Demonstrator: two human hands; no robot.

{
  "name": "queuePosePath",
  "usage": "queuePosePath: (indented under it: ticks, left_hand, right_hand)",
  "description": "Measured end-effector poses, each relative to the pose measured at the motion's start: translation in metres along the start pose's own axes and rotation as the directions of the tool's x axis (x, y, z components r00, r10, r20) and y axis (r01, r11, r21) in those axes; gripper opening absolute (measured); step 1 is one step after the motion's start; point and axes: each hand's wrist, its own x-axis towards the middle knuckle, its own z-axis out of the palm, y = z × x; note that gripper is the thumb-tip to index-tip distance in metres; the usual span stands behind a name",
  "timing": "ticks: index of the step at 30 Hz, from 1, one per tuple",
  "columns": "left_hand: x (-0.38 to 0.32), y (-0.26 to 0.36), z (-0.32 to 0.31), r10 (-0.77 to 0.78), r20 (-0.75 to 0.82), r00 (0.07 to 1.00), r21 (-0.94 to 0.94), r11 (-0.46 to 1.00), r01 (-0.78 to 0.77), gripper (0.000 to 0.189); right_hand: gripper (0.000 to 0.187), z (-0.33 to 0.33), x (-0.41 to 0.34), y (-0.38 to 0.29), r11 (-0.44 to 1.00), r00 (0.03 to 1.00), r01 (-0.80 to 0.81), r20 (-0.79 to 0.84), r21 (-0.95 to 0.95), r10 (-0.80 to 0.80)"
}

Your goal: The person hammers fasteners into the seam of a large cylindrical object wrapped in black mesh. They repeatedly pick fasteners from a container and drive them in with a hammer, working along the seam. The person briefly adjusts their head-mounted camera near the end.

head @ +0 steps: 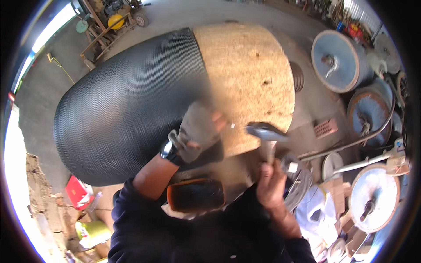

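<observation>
A large drum wound with black ribbed material (131,105) lies before me, with a round particle-board disc (250,79) at its right end. My left hand (200,131), in a grey glove with bare fingertips and a watch at the wrist, is at the edge between the black winding and the board. Blur hides whether its fingers hold anything small. My right hand (271,184), bare, grips the handle of a hammer (268,131), whose metal head is over the lower right edge of the board.
An orange-rimmed dark container (196,195) stands close to my body. Blue-grey metal drums (335,60) and a long pipe (348,144) are at the right. A perforated brick (325,128) lies on the floor. At the left are a red box (78,192) and a yellow-green container (93,231).
</observation>
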Motion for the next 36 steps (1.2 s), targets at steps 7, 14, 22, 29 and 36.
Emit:
queuePosePath:
  ticks: [7,14,22,29,36]
  left_hand:
    - [-0.024,0.044,-0.062,-0.110,-0.291,0.950,0.020,0.992,0.121,0.020]
    - [-0.060,0.067,-0.053,-0.516,-0.172,0.839,-0.351,0.828,0.437,0.020]
    - [-0.023,0.057,-0.036,-0.572,-0.204,0.795,-0.756,0.608,0.244,0.027]
    - [-0.009,0.043,-0.034,-0.585,-0.113,0.803,-0.673,0.640,0.371,0.017]
    - [0.008,0.043,-0.042,-0.405,-0.099,0.909,-0.307,0.881,0.359,0.008]
  right_hand:
    - [0.051,-0.020,-0.013,0.011,0.876,0.963,-0.128,-0.155,0.465,0.222]
    - [0.047,0.020,-0.044,0.036,0.632,0.827,-0.532,0.183,0.564,0.532]
    - [0.024,0.022,-0.043,0.047,0.831,0.913,-0.407,0.200,0.380,0.356]
    - [0.024,0.017,-0.030,0.039,0.857,0.925,-0.377,0.180,0.351,0.333]
    - [0.027,0.022,-0.036,0.050,0.805,0.871,-0.489,0.242,0.337,0.428]
